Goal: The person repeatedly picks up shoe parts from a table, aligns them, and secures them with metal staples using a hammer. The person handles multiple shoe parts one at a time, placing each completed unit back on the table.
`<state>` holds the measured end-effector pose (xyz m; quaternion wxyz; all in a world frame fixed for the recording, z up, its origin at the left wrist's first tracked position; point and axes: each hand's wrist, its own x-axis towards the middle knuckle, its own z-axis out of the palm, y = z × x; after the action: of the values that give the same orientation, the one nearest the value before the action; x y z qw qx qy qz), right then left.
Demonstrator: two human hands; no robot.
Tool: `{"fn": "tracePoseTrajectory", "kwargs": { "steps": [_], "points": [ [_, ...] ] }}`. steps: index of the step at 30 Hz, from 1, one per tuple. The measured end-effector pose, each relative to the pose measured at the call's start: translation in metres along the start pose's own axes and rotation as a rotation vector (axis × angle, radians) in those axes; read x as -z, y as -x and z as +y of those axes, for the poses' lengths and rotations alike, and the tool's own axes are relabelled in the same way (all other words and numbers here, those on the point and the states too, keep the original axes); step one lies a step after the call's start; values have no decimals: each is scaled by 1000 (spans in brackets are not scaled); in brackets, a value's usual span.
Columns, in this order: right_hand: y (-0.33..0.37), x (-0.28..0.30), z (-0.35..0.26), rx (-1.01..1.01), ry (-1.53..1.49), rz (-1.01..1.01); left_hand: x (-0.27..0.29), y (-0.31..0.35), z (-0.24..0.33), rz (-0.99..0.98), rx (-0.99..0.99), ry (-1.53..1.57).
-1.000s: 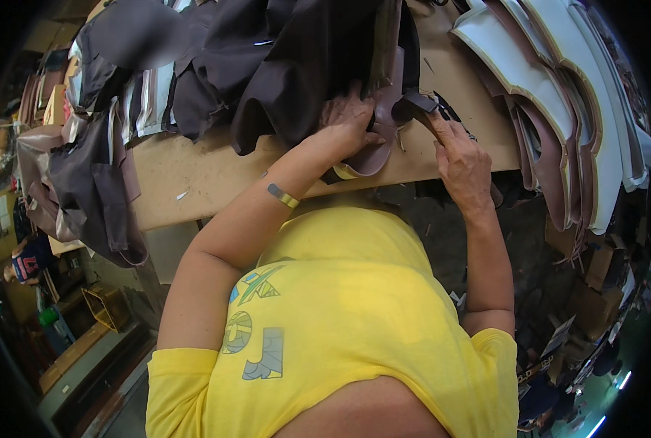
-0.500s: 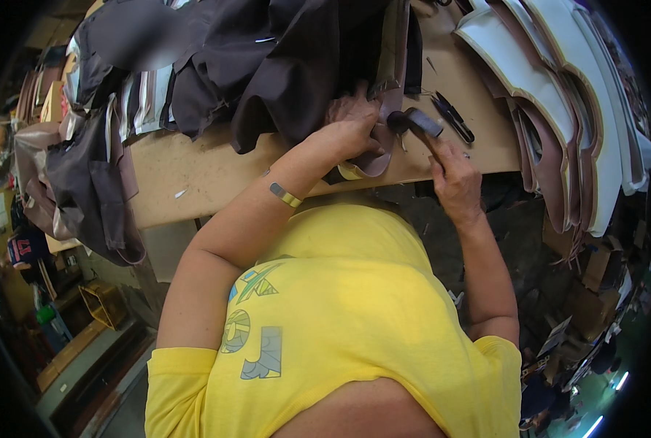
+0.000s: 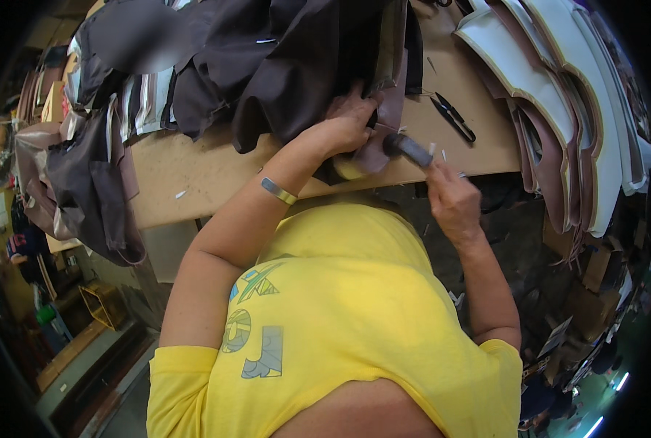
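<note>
My right hand [image 3: 453, 193] is closed round the handle of a hammer. The hammer's dark head [image 3: 413, 150] is at the loose lower end of a mauve-brown leather piece [image 3: 373, 155], close to the table's front edge. Up and to the left of it, my left hand [image 3: 351, 117] holds the same leather piece against the table, its fingertips partly hidden by the folds. Dark brown leather [image 3: 289, 80] lies heaped beside and beyond that hand. A black pair of snips [image 3: 453, 118] rests on the tan tabletop [image 3: 216, 175], right of the leather.
Stacked white-backed panels with brown edges [image 3: 552, 95] fill the table's right side and overhang its front. At the left, dark leather [image 3: 88, 186] drapes over the edge. A thin pointed tool [image 3: 432, 66] lies beyond the snips. A yellow crate [image 3: 103, 305] stands lower left.
The hammer head has tipped down and lies lower, over the leather's end. My left hand has drawn slightly back to the left, and the leather's lower end has shifted.
</note>
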<state>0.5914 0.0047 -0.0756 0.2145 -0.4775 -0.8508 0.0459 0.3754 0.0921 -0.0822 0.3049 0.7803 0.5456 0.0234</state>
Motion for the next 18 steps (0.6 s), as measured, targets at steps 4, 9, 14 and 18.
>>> {"fn": "tracePoseTrajectory", "kwargs": {
  "steps": [4, 9, 14, 18],
  "points": [
    [0, 11, -1, 29, -6, -28, 0, 2, 2, -7, 14, 28],
    [-6, 6, 9, 11, -8, 20, 1, -1, -5, -16, -11, 106],
    [-17, -6, 8, -22, -32, 172, 1, -1, -6, -8, -13, 91],
    [-17, -11, 39, -78, -185, 134, 4, 3, -5, 64, -36, 147]
  ]
}}
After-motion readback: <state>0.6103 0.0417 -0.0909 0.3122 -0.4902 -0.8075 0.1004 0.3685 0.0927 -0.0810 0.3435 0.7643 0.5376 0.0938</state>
